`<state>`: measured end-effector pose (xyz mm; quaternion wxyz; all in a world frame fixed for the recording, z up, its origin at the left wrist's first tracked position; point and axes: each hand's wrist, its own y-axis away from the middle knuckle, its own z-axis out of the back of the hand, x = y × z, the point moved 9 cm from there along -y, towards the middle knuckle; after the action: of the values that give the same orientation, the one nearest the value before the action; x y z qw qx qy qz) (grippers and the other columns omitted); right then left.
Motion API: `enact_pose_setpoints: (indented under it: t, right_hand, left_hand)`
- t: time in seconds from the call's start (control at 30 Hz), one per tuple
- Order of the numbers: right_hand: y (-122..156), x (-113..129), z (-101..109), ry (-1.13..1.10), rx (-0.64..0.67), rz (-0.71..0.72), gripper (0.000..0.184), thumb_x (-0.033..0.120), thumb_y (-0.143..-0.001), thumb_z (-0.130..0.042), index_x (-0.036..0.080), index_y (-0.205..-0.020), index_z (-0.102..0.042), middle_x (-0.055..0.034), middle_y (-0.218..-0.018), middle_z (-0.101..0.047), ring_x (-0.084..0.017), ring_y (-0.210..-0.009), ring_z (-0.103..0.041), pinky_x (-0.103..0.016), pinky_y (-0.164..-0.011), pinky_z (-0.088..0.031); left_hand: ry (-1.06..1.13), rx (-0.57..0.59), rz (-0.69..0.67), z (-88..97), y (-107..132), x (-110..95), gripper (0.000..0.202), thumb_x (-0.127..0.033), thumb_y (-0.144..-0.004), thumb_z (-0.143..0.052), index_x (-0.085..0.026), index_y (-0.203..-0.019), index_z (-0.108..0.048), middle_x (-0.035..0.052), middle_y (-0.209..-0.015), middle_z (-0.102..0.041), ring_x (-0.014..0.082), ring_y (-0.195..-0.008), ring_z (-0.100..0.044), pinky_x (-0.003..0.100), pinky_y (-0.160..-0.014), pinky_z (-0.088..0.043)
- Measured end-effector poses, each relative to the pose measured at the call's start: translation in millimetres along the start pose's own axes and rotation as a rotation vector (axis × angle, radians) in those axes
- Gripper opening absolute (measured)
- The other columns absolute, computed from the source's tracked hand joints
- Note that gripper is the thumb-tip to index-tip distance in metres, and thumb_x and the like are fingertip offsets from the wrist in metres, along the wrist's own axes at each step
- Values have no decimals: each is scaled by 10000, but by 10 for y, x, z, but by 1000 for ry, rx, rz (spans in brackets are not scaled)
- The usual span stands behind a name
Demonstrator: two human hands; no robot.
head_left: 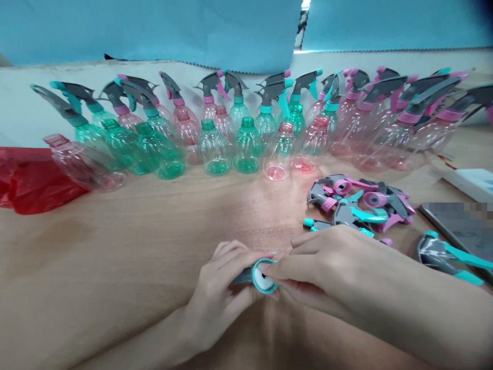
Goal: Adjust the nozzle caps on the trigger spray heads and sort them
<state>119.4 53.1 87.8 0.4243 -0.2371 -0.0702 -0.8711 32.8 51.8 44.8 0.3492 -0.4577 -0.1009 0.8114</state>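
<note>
My left hand (219,288) is closed around a grey spray head with a teal screw collar (262,277), held low over the wooden table (115,257). The collar's open end faces the camera. My right hand (327,267) pinches that teal collar from the right with its fingertips. Just beyond my right hand lies a pile of loose spray heads (358,203), grey with pink or teal parts. Further back stands a row of clear pink and green plastic bottles (246,146), several capped with spray heads, several open-necked.
A red plastic bag (26,180) lies at the left edge beside a tipped pink bottle (88,164). At the right are a teal-and-grey spray head (450,257), a dark flat object (462,226) and a white box (472,182). Blue sheeting (192,31) hangs behind.
</note>
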Motion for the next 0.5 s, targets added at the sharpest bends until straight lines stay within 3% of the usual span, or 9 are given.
enact_pose_setpoints:
  t: [0.13,0.27,0.5]
  right_hand:
    - [-17,21,-35,103,12,10,182,14,-796,-519,172,-744,-592,5,-709,-640,-137,-606,-567,-269,-520,-325]
    - [-15,47,-40,242,10,19,183,-7,-742,-552,166,-684,-546,15,-637,-594,-130,-490,-512,-274,-429,-245]
    - [33,78,20,231,-57,36,187,4,-751,-543,177,-682,-523,31,-607,-571,-115,-470,-504,-267,-415,-250]
  left_hand:
    - [-9,-4,38,7,-13,16,195,-293,-887,-584,-197,-1054,-618,37,-842,-666,175,-771,-571,305,-720,-440]
    - [-36,2,65,13,-27,8,188,-343,-894,-562,-184,-955,-644,41,-820,-662,178,-752,-571,310,-719,-442]
    - [-29,20,17,-4,-12,-15,225,-336,-914,-531,-191,-1045,-644,58,-847,-673,186,-778,-566,322,-719,-429]
